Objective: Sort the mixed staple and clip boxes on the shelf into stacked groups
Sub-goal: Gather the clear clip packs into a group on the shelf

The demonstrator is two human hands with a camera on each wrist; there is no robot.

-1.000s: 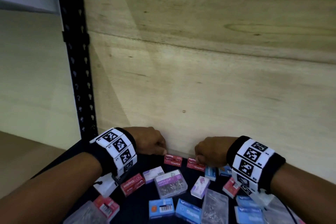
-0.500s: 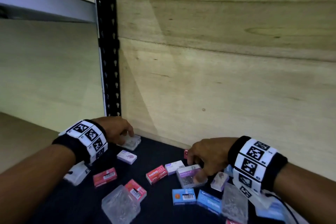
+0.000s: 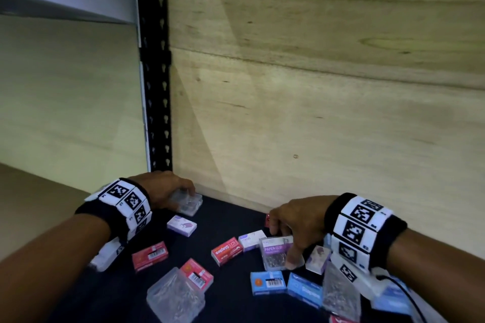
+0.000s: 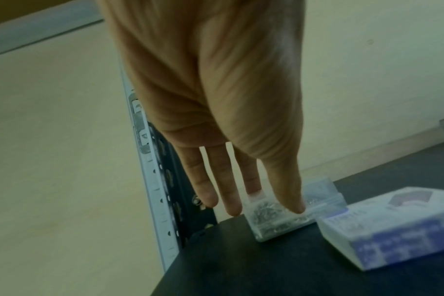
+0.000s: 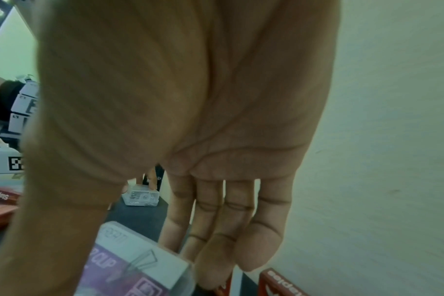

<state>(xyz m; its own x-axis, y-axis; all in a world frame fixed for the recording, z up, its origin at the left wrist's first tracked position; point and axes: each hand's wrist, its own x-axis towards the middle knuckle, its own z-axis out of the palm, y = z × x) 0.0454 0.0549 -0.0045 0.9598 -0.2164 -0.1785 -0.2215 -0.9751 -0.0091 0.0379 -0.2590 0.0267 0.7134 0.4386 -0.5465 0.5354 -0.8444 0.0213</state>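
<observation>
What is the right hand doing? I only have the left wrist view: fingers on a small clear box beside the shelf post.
Observer: In the head view the right hand grips a clear paper clip box with a purple label, thumb on its near side.
Operator: What lies between the two hands?
Observer: A red staples box lies flat on the dark shelf, with a white and purple box beside it.
Operator: Is my box pinched or just touched?
Observer: The right wrist view shows the small clear box between the thumb and a finger of the left hand.
</observation>
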